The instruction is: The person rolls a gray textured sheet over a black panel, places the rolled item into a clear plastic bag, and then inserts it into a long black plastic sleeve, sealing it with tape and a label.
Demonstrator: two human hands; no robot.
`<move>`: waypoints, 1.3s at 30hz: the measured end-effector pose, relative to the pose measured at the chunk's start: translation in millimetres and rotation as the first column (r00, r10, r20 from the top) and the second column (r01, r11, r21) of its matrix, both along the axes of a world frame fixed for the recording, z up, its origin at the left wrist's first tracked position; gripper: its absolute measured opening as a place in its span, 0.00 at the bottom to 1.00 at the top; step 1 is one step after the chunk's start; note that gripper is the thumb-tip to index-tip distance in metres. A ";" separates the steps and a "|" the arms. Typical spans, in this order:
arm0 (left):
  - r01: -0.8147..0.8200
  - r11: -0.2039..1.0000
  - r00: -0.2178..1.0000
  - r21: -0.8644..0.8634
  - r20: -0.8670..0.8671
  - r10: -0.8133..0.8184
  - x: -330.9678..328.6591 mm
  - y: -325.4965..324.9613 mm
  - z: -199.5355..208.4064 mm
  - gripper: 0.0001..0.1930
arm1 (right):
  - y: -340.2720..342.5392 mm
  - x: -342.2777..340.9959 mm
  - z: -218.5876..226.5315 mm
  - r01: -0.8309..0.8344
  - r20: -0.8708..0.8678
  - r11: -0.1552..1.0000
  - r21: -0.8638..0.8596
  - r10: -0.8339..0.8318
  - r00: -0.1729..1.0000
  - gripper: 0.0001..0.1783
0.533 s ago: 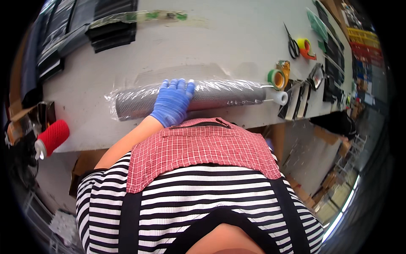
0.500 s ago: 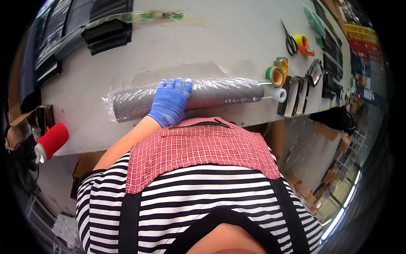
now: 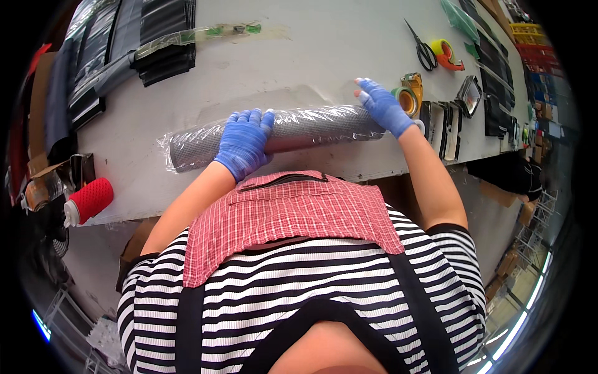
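A long grey mesh roll (image 3: 305,129) wrapped in clear plastic film lies across the near part of the grey worktable (image 3: 299,56). My left hand (image 3: 244,142), in a blue glove, lies palm down on the roll's left half with fingers spread over it. My right hand (image 3: 382,106), also blue-gloved, rests on the roll's right end, next to a roll of tape (image 3: 407,100). Loose film sticks out past the roll's left end.
Scissors (image 3: 425,51) and a yellow-orange tape dispenser (image 3: 446,52) lie at the far right. Black flat packs (image 3: 165,53) are stacked at the far left, more dark items (image 3: 492,93) along the right edge. A red-capped bottle (image 3: 88,201) sits at the left table edge.
My right hand has come into view and landed on the roll's right end. My left hand stays on the roll.
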State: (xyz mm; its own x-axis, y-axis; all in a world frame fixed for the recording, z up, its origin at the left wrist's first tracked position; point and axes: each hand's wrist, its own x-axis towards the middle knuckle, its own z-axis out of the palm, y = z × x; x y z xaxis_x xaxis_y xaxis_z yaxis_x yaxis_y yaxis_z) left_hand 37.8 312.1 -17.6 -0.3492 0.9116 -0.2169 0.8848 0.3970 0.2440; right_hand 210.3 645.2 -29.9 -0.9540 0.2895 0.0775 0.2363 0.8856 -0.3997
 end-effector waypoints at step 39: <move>-0.138 0.985 0.989 -0.103 -0.069 0.131 -93.2 -25.0 10.6 0.57 | -76.3 -68.5 20.4 -0.242 0.386 0.966 -0.087 0.257 0.886 0.49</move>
